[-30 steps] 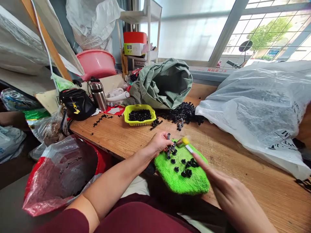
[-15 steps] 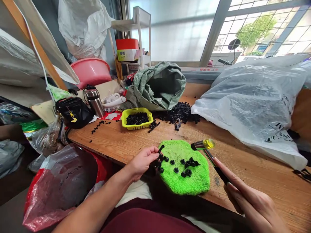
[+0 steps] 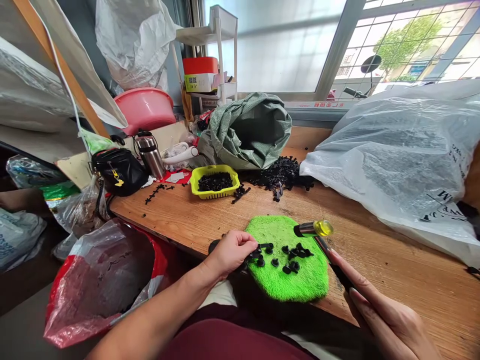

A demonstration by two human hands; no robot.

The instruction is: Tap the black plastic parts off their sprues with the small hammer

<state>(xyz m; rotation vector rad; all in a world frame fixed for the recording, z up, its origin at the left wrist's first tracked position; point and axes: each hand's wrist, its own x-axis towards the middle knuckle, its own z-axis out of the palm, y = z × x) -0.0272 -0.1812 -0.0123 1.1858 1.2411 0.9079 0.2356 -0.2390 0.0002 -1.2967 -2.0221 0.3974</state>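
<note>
Two bare forearms in view, no sleeves down to wrists. Left hand (image 3: 229, 252) w/ no ring, watch or glove visible; fingers short-nailed, unpainted as far as visible. Right hand (image 3: 390, 320) likewise bare, no jewellery. Dark maroon garment over lap, bottom centre. Strip of white fabric just above it, near table edge.

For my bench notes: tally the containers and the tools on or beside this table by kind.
Yellow basket: 1
Pink basin: 1
Steel flask: 1
Black bag: 1
Small hammer: 1
Green pad: 1
Total: 6
</note>
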